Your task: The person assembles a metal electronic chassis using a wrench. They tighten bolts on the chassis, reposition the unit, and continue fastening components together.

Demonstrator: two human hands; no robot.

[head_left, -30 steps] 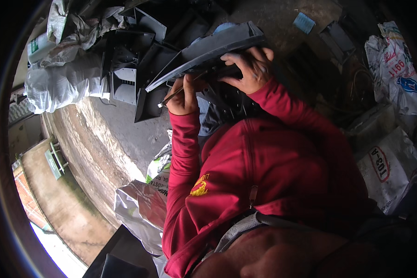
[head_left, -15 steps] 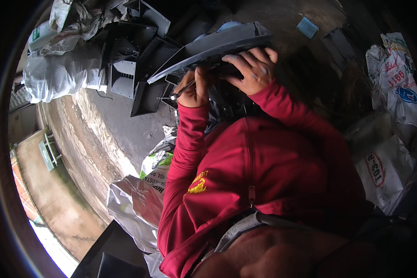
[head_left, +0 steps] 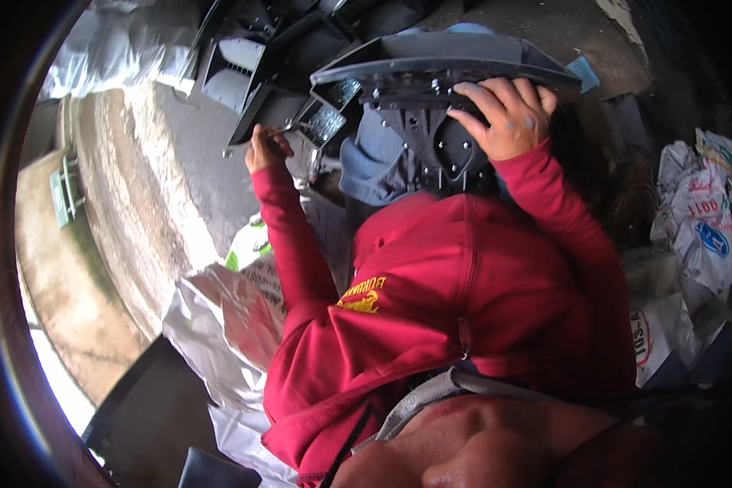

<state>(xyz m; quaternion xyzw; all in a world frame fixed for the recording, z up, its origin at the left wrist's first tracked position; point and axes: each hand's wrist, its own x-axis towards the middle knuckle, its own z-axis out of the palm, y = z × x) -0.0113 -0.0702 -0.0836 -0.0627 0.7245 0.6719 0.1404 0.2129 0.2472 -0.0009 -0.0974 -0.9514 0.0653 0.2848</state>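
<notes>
My right hand rests on the front edge of a wide black panel, thumb below the rim and fingers spread over it. Joined beneath the panel is a black bracket with several shiny bolts, lying across my lap. Away to the left, my left hand is closed around a slim metal hand tool; its exact kind is unclear. Beside that tool, a small black two-part tray holds many small shiny pieces of hardware.
Several black box-shaped parts are piled at the far left, near grey plastic wrapping. A silvery plastic bag lies by my left elbow. White printed sacks stand on the right. A blue piece lies on the floor behind the panel.
My left hand has moved left, away from the panel to beside the hardware tray, still holding the tool. The panel now sits flatter, showing its bracket; my right hand remains on its edge.
</notes>
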